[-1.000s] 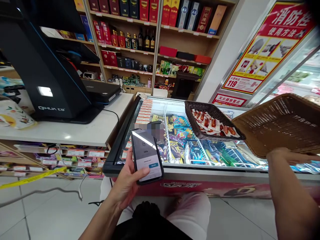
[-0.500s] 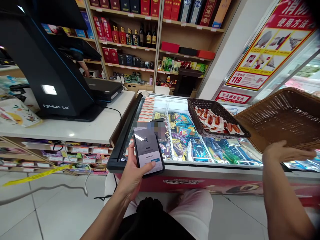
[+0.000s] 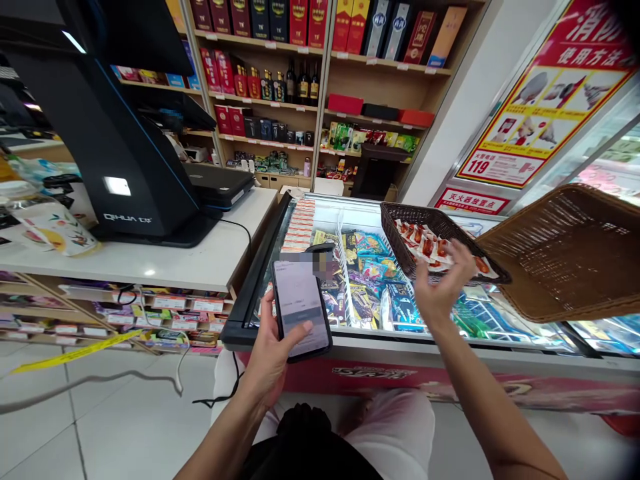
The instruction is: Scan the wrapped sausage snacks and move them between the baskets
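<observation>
The fingers of the left hand [image 3: 267,360] are closed around a phone [image 3: 297,290], gripping it upright-tilted with its lit screen facing the wearer and the thumb lying over the screen's lower part; to their right, the fingers of the right hand [image 3: 441,292] are bent and parted, thumb apart from the rest, over the near side of a dark wicker basket [image 3: 410,215]; whether they touch the paper-wrapped sausages [image 3: 427,248] in it I cannot tell; just right of those fingers a larger brown basket [image 3: 570,260] stands tilted, its left end by the dark one; beneath and beyond both sets of fingers is a chest freezer [image 3: 370,339], with colourful packs [image 3: 370,267] seen between the hands; well left of the left fingers, a white worktop [image 3: 220,257] carries a black checkout machine [image 3: 145,193].
</observation>
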The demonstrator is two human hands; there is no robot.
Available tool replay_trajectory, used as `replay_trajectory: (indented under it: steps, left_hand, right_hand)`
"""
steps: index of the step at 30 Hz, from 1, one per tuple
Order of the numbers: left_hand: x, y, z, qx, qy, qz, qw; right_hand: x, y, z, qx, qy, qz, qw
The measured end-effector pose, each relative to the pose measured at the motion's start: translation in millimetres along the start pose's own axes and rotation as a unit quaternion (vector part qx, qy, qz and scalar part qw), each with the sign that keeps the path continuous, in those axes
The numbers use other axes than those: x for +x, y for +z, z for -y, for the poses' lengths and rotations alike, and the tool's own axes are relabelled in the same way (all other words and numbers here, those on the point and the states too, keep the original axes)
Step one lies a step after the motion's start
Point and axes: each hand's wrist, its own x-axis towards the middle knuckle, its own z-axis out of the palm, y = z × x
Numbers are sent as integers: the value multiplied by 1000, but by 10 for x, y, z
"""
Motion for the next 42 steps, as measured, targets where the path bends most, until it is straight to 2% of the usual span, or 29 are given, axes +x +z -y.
replay_trajectory:
  steps: [2,4,6,8,10,13,16,28,30,32,35,37,38,40,42]
  left_hand:
    - [-9,-18,-7,-24,-12,-2,1000]
    - [-16,-33,-14,-45,-24,5,999]
    - [-18,-47,-21,-64,-19,12,998]
    - [-16,-61,-28,-78,-11,13,997]
    - [-10,-77,-29,-88,-5,7,996]
    - [-1,-99,-21,-100,0,-5,995]
    - [-5,-102,-9,-110,1,-2,994]
    - [11,-129,85,-91,-7,-19,996]
    - [18,-128,73,-86,-6,-22,996]
    - [23,-137,50,-78,-8,-32,996]
    - [51,-196,21,-69,-10,-52,996]
    - [88,-259,11,-67,-12,-55,996]
    - [111,-291,6,-68,-12,-55,996]
    - [154,-347,-7,-73,-10,-56,996]
    - [189,-381,-28,-79,-7,-55,995]
  right_hand:
    - [-222,26,464,71,-34,53,995]
    - [-441,10,851,152,-58,137,977]
    - [-637,-20,1128,217,-75,210,950]
    - [-788,-40,1295,251,-106,255,928]
    - [-879,-41,1375,260,-156,251,919]
    - [-904,-21,1414,237,-222,216,921]
    - [-840,5,1444,187,-250,217,925]
    - [-716,136,1646,111,-220,236,940]
    - [-662,178,1546,88,-209,223,948]
    - [-522,269,1303,38,-170,195,965]
    - [-162,446,672,-98,-38,141,984]
    - [95,550,179,-195,57,127,971]
    - [201,593,-48,-229,85,145,959]
    - [340,666,-411,-273,94,212,934]
    - [388,726,-630,-291,56,262,918]
